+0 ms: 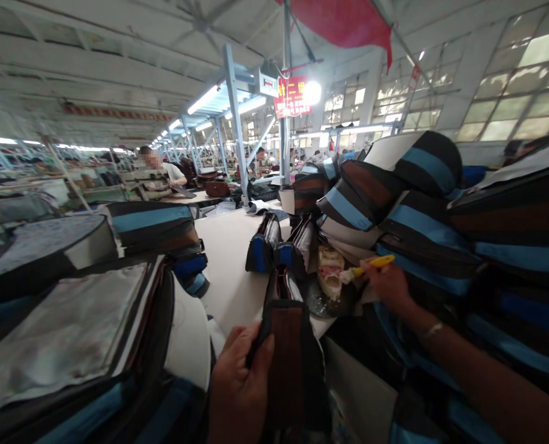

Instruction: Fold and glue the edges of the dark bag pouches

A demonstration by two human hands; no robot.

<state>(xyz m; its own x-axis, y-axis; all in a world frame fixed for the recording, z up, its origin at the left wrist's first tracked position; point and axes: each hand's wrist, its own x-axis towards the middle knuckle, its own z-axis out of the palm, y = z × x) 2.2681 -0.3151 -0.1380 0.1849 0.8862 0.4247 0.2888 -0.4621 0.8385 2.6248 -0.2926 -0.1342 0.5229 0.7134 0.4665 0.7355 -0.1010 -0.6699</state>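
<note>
My left hand (239, 382) is closed round the edge of a black and brown bag piece (289, 357) held upright in front of me. My right hand (387, 285) grips a yellow-handled brush (369, 265) whose white tip reaches toward a small glue pot (330, 271) on the table. Two black and blue bag pieces (274, 246) stand just beyond the pot.
A stack of black, blue and brown striped bag panels (417, 209) rises on my right. Another pile (93, 296) lies at my left. The pale table (228, 259) runs away between them. A person (156, 166) sits at a far bench, under steel posts (235, 117).
</note>
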